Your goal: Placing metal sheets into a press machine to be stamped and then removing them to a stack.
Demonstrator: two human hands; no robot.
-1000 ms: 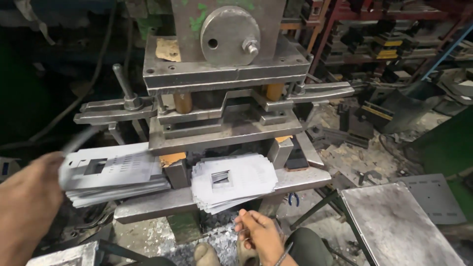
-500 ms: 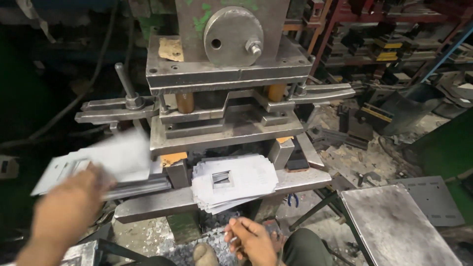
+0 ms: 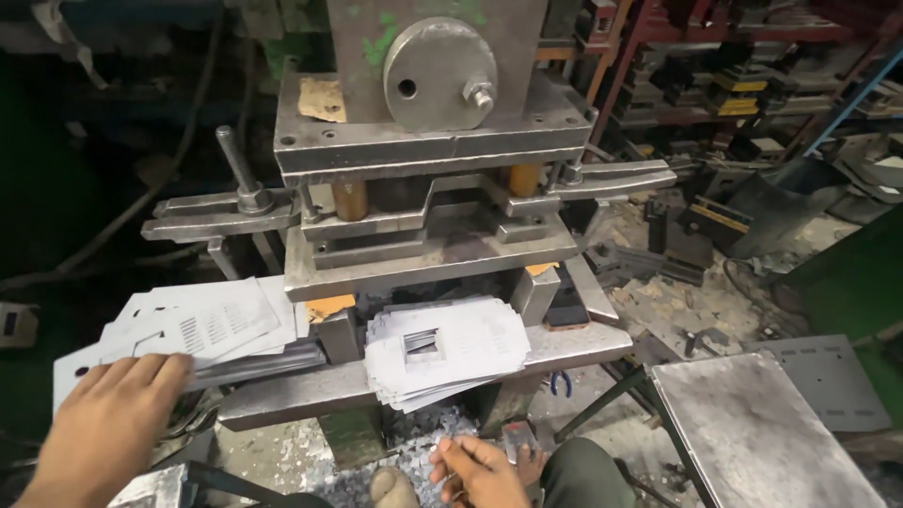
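On punched sheets [image 3: 188,325], left hand [image 3: 108,414] lies flat, seemingly pressing.

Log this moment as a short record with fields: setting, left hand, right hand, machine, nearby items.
setting: cluttered metal workshop, seen from above
left hand: fingers spread flat on a stack of perforated metal sheets
right hand: low by the knee, apart from the sheets; grip unclear
machine: punch press with a round steel disc on its front
nearby items: stack of sheets with a square cutout on the press bed; grey metal table at right; scrap chips on the floor
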